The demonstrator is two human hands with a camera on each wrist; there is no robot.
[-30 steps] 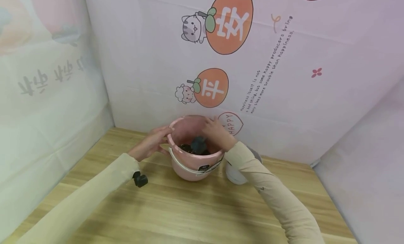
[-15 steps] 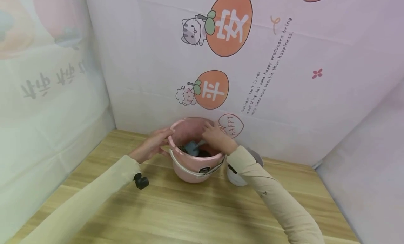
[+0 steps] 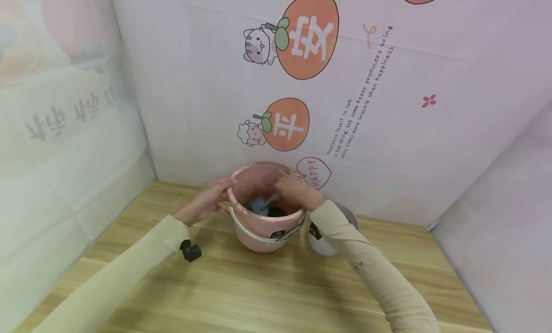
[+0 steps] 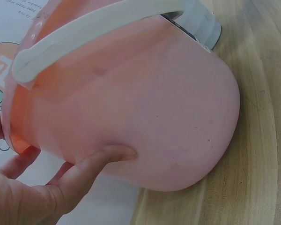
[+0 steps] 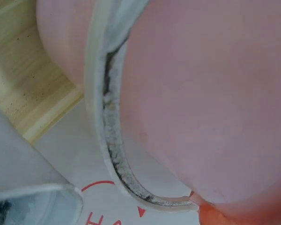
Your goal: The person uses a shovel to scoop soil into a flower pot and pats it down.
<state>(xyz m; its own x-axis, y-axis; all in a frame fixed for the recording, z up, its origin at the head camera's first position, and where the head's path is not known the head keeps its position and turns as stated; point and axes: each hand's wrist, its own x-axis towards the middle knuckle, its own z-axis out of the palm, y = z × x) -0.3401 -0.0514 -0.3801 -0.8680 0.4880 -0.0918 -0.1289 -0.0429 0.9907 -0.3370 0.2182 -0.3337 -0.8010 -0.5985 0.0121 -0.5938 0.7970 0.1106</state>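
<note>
A pink bucket [image 3: 254, 227] with a white carrying handle [image 4: 98, 26] stands on the wooden table. My left hand [image 3: 207, 201] holds its left side, fingers at the rim and thumb pressed against the outer wall, as the left wrist view shows. Reaching over the rim from the right, my right hand [image 3: 297, 189] grips a small trowel by its pale handle. The trowel's blue blade [image 3: 260, 206] is low inside the bucket, against dark soil [image 3: 277, 212]. In the right wrist view the bucket's wall hides the hand and trowel.
A white and grey container [image 3: 323, 246] stands right of the bucket, partly behind my right forearm. Its open mouth shows in the right wrist view. A printed white cloth [image 3: 207, 108] hangs close behind the bucket. Wooden tabletop [image 3: 241, 294] extends in front.
The trowel's blade has moved left inside the bucket, and its pale handle now shows. My right hand has shifted slightly downward; the left hand keeps its hold on the rim.
</note>
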